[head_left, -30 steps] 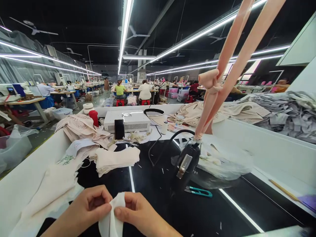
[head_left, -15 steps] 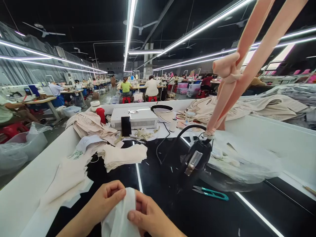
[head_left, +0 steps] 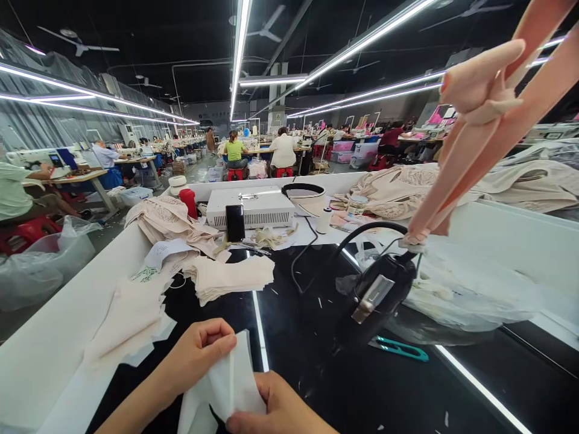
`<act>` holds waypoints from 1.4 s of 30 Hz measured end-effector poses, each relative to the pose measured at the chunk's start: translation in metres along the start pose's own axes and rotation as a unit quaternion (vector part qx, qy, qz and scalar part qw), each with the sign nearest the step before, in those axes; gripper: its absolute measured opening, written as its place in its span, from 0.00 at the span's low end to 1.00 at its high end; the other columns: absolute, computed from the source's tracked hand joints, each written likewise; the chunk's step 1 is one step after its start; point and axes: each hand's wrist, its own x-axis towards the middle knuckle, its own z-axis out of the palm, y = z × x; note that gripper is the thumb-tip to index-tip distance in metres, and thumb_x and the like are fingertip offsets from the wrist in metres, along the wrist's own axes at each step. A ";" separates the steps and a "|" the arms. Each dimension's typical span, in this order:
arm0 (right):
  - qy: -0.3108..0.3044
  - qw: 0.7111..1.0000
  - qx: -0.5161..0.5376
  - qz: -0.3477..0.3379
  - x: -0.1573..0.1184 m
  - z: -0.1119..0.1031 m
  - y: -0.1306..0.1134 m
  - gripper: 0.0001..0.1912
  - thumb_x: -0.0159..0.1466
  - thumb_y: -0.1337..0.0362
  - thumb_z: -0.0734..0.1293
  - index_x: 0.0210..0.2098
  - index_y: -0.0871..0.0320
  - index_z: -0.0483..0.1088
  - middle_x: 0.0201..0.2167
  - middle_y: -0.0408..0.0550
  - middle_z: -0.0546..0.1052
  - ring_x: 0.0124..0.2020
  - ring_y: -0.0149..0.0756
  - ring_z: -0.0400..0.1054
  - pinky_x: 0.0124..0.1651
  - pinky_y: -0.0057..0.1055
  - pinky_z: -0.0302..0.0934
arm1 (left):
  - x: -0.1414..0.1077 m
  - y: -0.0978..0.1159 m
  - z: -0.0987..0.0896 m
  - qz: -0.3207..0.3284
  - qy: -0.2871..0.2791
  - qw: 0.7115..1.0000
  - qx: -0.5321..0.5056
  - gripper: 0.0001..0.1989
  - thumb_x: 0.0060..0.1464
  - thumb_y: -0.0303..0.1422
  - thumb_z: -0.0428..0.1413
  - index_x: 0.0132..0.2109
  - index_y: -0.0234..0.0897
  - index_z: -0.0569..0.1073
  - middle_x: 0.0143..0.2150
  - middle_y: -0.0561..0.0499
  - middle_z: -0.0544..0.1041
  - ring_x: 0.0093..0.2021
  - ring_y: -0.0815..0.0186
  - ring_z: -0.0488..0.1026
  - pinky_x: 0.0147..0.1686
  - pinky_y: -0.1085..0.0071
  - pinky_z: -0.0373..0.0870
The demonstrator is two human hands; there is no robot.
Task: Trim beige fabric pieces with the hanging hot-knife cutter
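Pale white fabric hangs folded between my hands above the glossy black tabletop. My left hand pinches its upper edge between thumb and fingers. Lower down and to the right, my right hand grips the same fabric, thumb pressed on its face. A thin raised strip runs down the fabric between them. Just beyond lies a stack of cream fabric pieces. To the right, a black device with a metal plate hangs from knotted pink straps.
Teal snips lie partly behind the black device. More cut pieces are at left, clear plastic at right. A phone leans against a white box. People sit at sewing tables farther off.
My right hand has slid down along the fabric, which is now spread flatter. The hanging device and straps appear farther right, and the view has shifted slightly.
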 end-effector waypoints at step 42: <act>0.302 0.660 -0.642 -0.246 -0.011 -0.056 -0.004 0.16 0.71 0.75 0.59 0.51 0.58 0.74 0.48 0.54 0.80 0.50 0.43 0.74 0.48 0.39 0.70 | -0.002 -0.042 0.018 0.380 -0.067 0.761 0.522 0.13 0.68 0.35 0.56 0.57 0.39 0.70 0.51 0.45 0.77 0.52 0.55 0.76 0.61 0.47 0.70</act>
